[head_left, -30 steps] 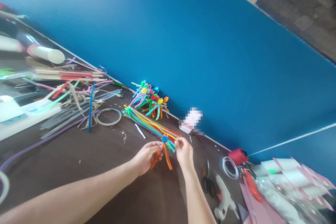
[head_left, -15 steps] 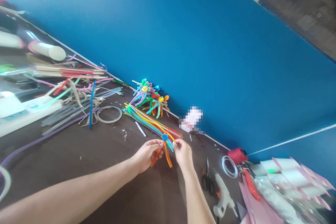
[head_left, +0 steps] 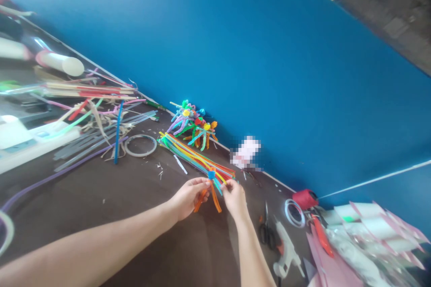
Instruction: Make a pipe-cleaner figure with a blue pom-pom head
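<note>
My left hand [head_left: 191,196] is closed in a pinch on an orange pipe cleaner figure [head_left: 215,198], whose legs hang down past my fingers. A small orange loop tops it. Just below that loop a blue pipe cleaner [head_left: 211,174] is wrapped around the figure. Close by on the right, my right hand [head_left: 235,196] pinches the blue pipe cleaner's free end, which is partly hidden by the fingertips. Behind both hands lies a bundle of colourful pipe cleaners [head_left: 188,152]. Several finished pipe cleaner figures [head_left: 195,125] stand against the blue wall.
Scissors [head_left: 266,228] and a white glue gun [head_left: 288,251] lie to the right, near a red thread spool [head_left: 305,198] and clear-wrapped packs [head_left: 363,233]. Leftward are a clear ring [head_left: 140,156], glue sticks [head_left: 81,157] and a white power strip [head_left: 43,143]. The blue wall [head_left: 235,54] bounds the table.
The blue wrap and orange loop at the figure's top have turned slightly, showing more orange above the blue. Both hands stay nearly in place.
</note>
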A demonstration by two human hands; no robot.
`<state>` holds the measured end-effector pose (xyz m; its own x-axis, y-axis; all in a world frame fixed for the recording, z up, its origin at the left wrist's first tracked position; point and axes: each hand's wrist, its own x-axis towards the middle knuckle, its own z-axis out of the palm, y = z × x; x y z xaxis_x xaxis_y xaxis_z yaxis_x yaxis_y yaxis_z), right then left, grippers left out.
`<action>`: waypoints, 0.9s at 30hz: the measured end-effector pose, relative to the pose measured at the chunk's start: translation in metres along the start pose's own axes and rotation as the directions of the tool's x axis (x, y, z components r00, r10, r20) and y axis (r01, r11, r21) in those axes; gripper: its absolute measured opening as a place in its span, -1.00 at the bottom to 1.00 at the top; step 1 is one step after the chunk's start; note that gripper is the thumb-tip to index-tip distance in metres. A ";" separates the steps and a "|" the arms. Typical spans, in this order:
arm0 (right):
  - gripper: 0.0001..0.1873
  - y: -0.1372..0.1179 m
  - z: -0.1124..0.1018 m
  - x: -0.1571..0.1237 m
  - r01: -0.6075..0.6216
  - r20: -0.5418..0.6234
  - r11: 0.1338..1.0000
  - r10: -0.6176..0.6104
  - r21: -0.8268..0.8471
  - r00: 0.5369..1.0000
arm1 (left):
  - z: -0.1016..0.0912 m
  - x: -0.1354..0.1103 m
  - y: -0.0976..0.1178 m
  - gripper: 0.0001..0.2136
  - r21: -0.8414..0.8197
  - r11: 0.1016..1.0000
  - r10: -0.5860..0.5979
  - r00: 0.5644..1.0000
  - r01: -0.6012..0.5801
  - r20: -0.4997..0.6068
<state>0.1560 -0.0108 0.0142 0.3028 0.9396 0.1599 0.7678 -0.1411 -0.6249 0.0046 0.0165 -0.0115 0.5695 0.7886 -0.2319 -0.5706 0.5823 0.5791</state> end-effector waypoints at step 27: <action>-0.87 -0.001 -0.006 -0.025 -0.143 0.084 0.958 0.125 0.250 0.989 | -0.001 0.001 -0.003 -0.85 0.028 0.998 -0.052 0.998 0.051 0.031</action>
<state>0.1510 -0.0364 0.0155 0.3480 0.9374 0.0153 0.5508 -0.1912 -0.8125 0.0059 0.0155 -0.0138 0.6167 0.7507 -0.2371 -0.5239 0.6161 0.5882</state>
